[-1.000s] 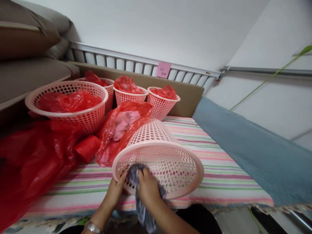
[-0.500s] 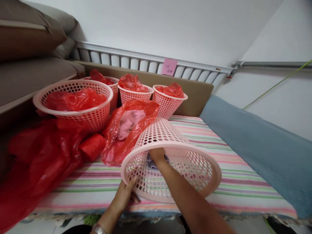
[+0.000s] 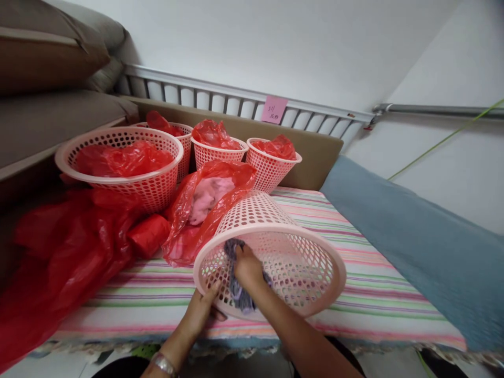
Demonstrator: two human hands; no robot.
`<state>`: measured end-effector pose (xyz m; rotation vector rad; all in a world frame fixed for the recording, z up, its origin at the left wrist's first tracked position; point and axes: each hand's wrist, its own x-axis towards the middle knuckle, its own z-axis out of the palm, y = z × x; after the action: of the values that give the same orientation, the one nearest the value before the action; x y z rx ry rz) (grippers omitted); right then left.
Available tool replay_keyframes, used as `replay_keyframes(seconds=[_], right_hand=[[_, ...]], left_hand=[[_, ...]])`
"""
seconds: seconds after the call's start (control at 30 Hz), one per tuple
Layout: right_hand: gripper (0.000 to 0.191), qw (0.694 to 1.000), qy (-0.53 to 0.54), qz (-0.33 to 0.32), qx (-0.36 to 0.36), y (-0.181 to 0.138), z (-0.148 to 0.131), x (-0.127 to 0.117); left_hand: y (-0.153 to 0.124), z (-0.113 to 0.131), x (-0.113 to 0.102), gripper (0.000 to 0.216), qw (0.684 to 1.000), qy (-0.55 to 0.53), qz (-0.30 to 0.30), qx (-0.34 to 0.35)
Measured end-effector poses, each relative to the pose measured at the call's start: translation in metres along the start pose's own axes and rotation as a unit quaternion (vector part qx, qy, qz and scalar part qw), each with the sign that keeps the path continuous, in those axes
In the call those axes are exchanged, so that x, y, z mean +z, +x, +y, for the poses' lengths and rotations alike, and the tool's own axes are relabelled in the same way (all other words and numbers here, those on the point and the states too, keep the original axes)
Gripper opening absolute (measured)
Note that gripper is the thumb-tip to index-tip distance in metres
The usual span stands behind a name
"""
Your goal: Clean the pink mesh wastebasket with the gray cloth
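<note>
A pink perforated plastic basket (image 3: 299, 247) lies on its side on the striped bedcover (image 3: 354, 262), its mouth facing me. My left hand (image 3: 200, 310) grips the lower left of its rim, thumb inside. My right hand (image 3: 247, 265) is inside the basket, closed on a grey-blue cloth (image 3: 236, 286) pressed against the inner wall. Part of the cloth hangs below my fingers.
Several pink baskets lined with red plastic bags stand behind, the largest (image 3: 122, 165) at left. An open red bag with pink fabric (image 3: 207, 197) leans against the tipped basket. Loose red bags (image 3: 59, 252) spread at left. A blue blanket (image 3: 413, 247) lies at right, a railing (image 3: 236, 102) behind.
My right hand, first at the rim with the cloth, reached deep into the basket and has now drawn back toward the mouth, still rubbing the cloth. My left hand stayed on the rim.
</note>
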<state>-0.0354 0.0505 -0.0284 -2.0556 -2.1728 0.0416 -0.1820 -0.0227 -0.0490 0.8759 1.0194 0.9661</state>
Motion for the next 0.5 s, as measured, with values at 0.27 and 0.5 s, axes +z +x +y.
replay_keyframes(seconds=[0.27,0.5], right_hand=[[0.041,0.994,0.011,-0.063,-0.084,-0.109,-0.008,-0.006],[0.040,0.992,0.005,-0.082,-0.098,-0.100,-0.008,-0.011]], left_hand=[[0.008,0.000,-0.004,0.055,0.990,0.035,0.060,0.122],[0.018,0.015,-0.024,0.060,0.988,-0.012,0.112,0.103]])
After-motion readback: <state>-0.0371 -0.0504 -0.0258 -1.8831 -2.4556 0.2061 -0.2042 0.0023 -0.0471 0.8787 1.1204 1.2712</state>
